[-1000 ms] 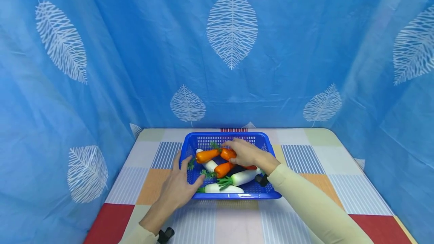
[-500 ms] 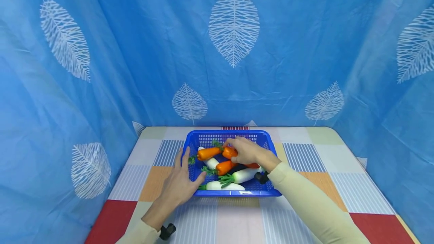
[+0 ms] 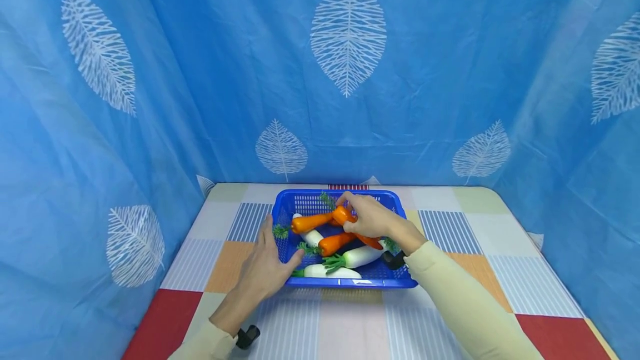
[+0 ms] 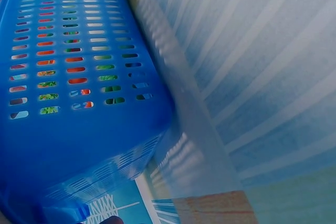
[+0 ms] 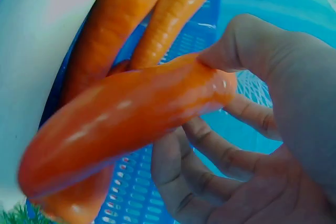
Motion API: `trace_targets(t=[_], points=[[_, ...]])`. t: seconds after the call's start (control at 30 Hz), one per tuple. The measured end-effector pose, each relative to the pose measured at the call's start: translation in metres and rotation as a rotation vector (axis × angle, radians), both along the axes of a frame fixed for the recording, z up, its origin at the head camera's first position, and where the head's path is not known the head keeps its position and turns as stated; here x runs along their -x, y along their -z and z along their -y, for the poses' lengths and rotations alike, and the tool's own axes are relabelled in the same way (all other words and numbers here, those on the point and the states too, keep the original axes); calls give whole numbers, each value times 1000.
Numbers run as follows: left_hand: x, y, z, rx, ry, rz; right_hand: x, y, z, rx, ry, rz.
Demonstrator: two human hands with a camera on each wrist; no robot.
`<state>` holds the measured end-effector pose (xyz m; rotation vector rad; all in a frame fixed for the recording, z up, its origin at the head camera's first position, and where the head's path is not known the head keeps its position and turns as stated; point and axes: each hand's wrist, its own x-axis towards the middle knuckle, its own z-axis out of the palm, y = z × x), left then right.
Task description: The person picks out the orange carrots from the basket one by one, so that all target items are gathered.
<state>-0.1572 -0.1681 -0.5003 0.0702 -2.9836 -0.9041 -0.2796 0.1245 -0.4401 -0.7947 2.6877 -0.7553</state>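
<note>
My right hand [image 3: 369,218] pinches an orange carrot [image 5: 126,116] near its thick end, between thumb and fingers. In the head view, that carrot's thick end shows at my fingertips, raised a little over the other vegetables in the blue basket [image 3: 345,283]. My left hand [image 3: 267,268] rests at the basket's front left corner, fingers fairly straight along its left rim and thumb near the front rim. The left wrist view shows mostly the basket's slotted wall [image 4: 79,129]. Beneath and beside the held carrot lie other carrots [image 3: 311,223] and white radishes [image 3: 367,256] with green tops.
A dark vegetable [image 3: 350,246], partly hidden, lies among the carrots. One white radish [image 3: 330,271] lies along the basket's front wall. The basket stands on a table with a checkered cloth [image 3: 352,326], and a blue leaf-print curtain [image 3: 400,126] hangs behind and at both sides.
My right hand has gripped the carrot and raised it slightly from the pile, tilting it. My left hand stays by the basket's left side. The head view has shifted slightly.
</note>
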Motion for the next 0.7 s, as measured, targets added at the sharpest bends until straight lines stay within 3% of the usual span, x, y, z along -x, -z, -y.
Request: trace_targets(t=[0.3, 0.7], points=[[-1, 0, 3, 46, 13, -10, 3, -9, -22, 103, 13, -33], [2, 0, -2, 47, 20, 5, 6, -24, -92, 194, 168, -55]])
